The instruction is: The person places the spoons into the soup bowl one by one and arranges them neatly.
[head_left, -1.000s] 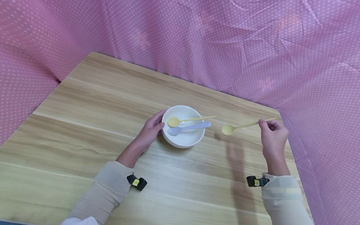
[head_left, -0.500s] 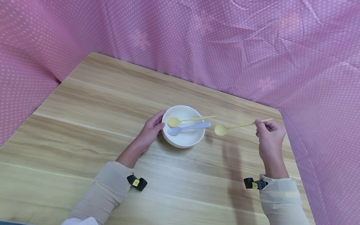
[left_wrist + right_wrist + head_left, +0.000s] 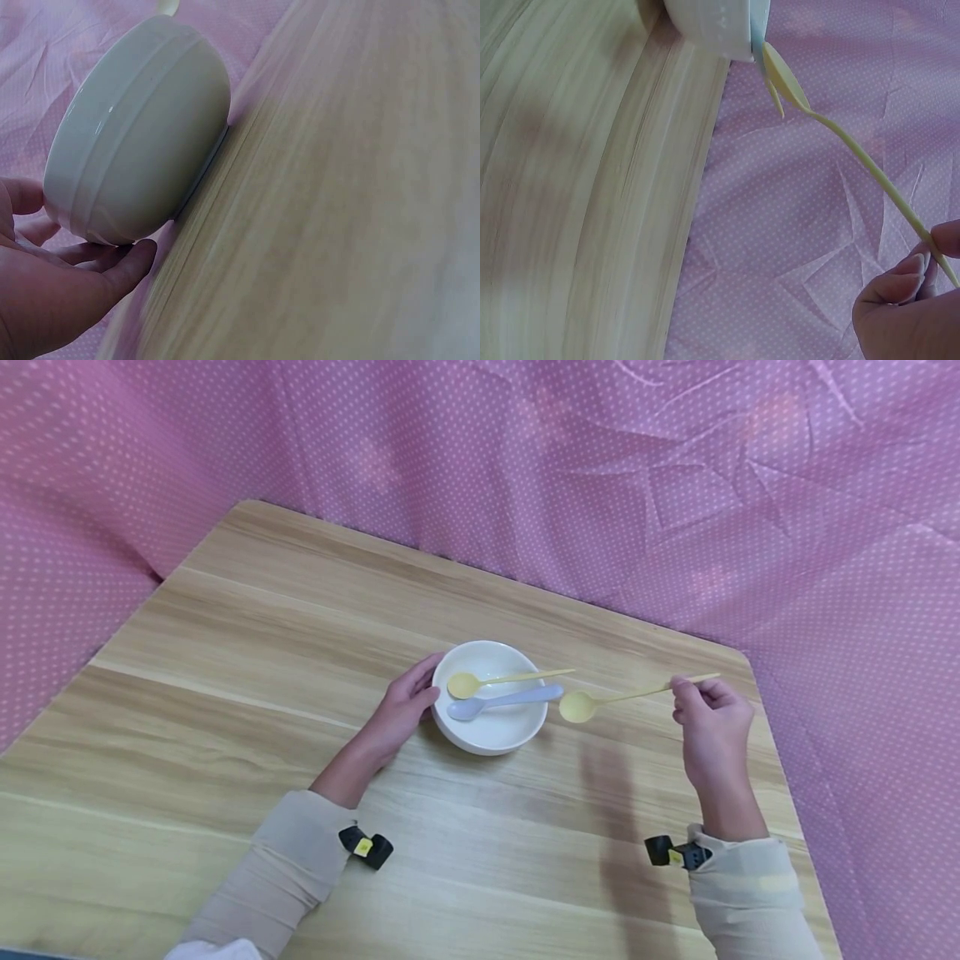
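A white bowl (image 3: 497,735) stands on the wooden table, and my left hand (image 3: 397,710) holds it by its left side, thumb at the rim. Seen from the left wrist, my fingers rest against the lower wall of the bowl (image 3: 150,135). Inside lie a yellow spoon (image 3: 463,686) and a lavender spoon (image 3: 517,697), their handles reaching over the right rim. My right hand (image 3: 716,727) pinches a second yellow spoon (image 3: 577,707) by its handle, above the table. Its scoop is just right of the bowl; whether it touches the lavender handle I cannot tell.
The light wooden table (image 3: 300,602) has its far and right edges close behind and beyond the bowl. Pink dotted cloth (image 3: 480,485) hangs along the back and sides. A small black camera sits on each wrist, over beige sleeves.
My right hand has moved left with the yellow spoon, bringing its scoop closer to the bowl. The left hand, the bowl and the two spoons in it have stayed in place.
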`<state>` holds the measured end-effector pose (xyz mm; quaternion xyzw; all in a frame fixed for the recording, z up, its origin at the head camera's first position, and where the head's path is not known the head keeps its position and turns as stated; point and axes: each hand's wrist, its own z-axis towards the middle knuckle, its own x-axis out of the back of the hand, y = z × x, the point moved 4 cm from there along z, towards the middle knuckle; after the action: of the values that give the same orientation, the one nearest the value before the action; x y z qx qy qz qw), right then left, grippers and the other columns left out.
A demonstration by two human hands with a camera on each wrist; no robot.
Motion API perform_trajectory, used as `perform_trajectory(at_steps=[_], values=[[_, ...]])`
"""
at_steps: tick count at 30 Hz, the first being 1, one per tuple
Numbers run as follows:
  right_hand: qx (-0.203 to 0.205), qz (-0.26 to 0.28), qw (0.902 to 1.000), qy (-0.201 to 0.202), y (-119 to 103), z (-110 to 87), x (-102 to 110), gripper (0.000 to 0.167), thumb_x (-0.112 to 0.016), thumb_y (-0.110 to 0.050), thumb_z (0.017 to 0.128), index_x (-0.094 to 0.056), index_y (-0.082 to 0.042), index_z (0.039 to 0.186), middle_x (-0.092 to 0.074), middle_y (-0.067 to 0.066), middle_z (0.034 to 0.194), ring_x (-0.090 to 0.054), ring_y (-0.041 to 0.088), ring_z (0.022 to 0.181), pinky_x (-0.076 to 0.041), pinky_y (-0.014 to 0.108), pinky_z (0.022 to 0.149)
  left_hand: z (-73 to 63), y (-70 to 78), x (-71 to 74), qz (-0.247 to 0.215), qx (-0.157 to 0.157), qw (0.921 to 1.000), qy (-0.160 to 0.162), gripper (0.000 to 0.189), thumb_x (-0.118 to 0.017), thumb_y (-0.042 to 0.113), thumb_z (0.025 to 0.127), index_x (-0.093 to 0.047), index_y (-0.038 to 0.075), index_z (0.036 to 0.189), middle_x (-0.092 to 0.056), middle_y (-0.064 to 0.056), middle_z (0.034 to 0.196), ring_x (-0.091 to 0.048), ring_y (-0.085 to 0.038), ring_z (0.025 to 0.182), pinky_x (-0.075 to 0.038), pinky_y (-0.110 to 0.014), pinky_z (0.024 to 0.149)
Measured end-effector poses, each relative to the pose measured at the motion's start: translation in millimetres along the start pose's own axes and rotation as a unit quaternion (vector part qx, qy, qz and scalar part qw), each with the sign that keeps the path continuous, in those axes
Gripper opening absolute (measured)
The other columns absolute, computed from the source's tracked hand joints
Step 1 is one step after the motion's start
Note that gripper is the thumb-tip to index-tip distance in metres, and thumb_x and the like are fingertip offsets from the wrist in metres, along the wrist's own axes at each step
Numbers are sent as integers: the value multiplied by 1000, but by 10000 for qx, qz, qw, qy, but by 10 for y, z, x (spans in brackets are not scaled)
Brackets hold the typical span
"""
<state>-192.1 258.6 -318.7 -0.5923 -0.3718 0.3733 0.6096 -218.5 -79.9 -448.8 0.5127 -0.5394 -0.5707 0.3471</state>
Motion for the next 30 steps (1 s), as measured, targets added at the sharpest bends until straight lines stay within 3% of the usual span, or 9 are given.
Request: perform_trajectory(at_steps=[19,30], values=[[-133,-162,9994,-292,99,-22,-184,15,-64,-3,86,-61,-5,71,-55,-1,67,-49,7,62,-46,15,53,3,-8,-6,45,168,9998,27,52,-38,8,99,-30,23,148,-25,3,155,-24,-13,141,-29,-36,114],[-275,-73,9986,-441,255,-57,-277,15,-62,-2,87,-63,-7,73,-57,-3,67,-48,6,62,-44,13,52,5,4,-13,-33,106,9999,27,51,-38,7,100,-30,20,148,-26,2,155,-24,-13,141,-28,-37,114]])
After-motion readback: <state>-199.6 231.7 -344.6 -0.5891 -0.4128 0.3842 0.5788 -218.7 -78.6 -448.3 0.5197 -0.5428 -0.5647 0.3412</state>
